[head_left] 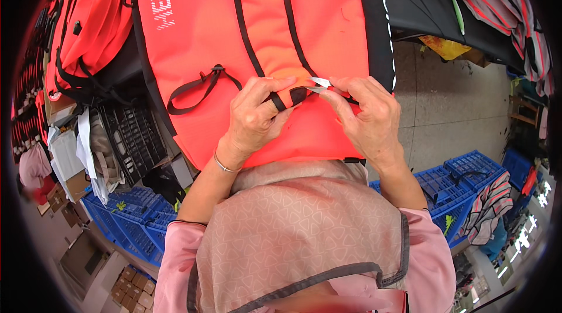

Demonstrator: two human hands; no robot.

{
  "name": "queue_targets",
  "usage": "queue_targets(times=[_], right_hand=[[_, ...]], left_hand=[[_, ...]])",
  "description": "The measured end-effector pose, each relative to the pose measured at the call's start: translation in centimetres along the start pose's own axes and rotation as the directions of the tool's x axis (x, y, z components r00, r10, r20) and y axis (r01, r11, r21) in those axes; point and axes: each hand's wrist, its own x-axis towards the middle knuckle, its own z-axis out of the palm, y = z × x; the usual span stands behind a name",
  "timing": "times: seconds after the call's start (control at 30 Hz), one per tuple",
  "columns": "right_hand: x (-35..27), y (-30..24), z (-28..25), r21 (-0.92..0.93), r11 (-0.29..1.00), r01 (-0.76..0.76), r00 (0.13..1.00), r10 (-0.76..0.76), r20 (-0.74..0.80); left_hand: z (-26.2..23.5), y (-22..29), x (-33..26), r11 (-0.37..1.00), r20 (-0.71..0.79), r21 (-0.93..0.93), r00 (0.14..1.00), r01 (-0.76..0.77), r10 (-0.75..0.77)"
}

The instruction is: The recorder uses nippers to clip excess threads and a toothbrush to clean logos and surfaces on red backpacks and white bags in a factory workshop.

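Note:
A bright coral-red bag (199, 32) with black edging lies in front of me, its orange strap panel (266, 32) running down the middle between two black lines. My left hand (252, 117) pinches the lower end of that strap, where a black-trimmed tip (298, 96) shows between thumb and fingers. Closed around a small pair of thread snips (319, 83), my right hand (374, 120) holds the silver blades right beside the strap end. The blades look slightly apart. Left of my left hand, a black webbing loop (196, 93) lies on the bag.
Another red bag (96, 38) rests at the upper left, above a black plastic crate (129, 137). Blue crates stand on the left (126, 213) and right (462, 181). Striped fabric (489, 3) hangs over a black-covered surface (421, 6) at the upper right.

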Motion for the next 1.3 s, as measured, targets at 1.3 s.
queue_targets(times=[1.3], right_hand=[[0.8, 0.3, 0.9, -0.061, 0.987, 0.151, 0.988, -0.149, 0.032]], left_hand=[[-0.5, 0.0, 0.6, 0.972, 0.02, -0.18, 0.988, 0.153, -0.152]])
